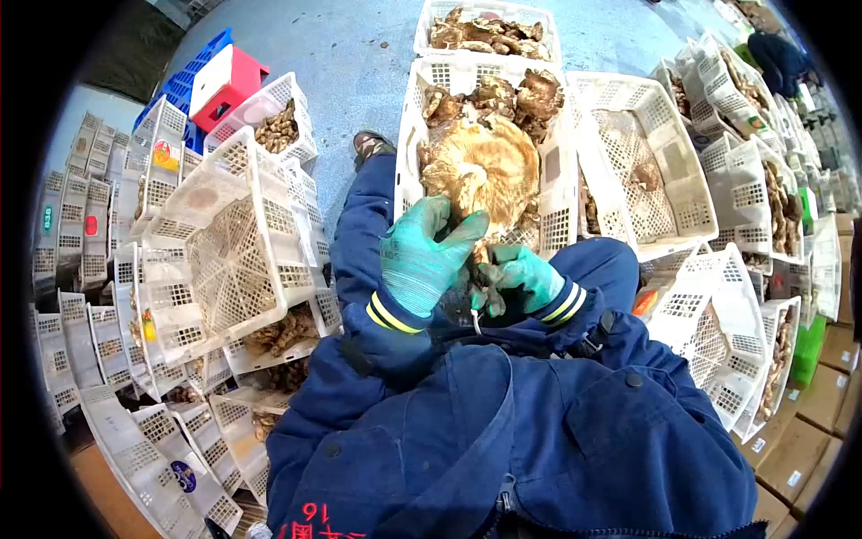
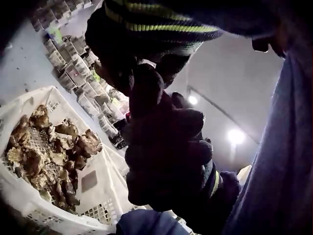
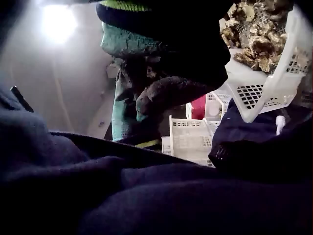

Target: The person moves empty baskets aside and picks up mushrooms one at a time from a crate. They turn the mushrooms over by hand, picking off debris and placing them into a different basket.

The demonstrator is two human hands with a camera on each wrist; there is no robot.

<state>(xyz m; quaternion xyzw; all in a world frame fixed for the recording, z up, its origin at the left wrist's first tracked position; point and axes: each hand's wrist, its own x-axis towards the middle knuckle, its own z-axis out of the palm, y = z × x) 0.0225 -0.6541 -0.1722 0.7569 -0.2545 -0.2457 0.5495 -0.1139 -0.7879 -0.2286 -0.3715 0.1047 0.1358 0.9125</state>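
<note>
A large mushroom (image 1: 485, 171) with a broad, pale brown cap stands out over the middle crate in the head view, its stem toward the body. My left hand (image 1: 417, 256), in a green glove with dark fingertips, grips it at the near edge, thumb beside the stem. My right hand (image 1: 525, 278), gloved alike, has its fingers curled at the stem end, just right of the left thumb. A thin pale strip (image 1: 476, 322) shows below these fingers; I cannot tell whether they hold it. Both hands are dark in the wrist views and mostly hide what lies between them.
The white middle crate (image 1: 410, 135) holds several brown mushrooms and stands between the legs. Another crate (image 1: 417, 36) of mushrooms is beyond it. A mesh-lined crate (image 1: 691, 180) stands to the right, and a tilted one (image 1: 260, 216) at left. Stacked crates line both sides; a red stool (image 1: 224, 85) is back left.
</note>
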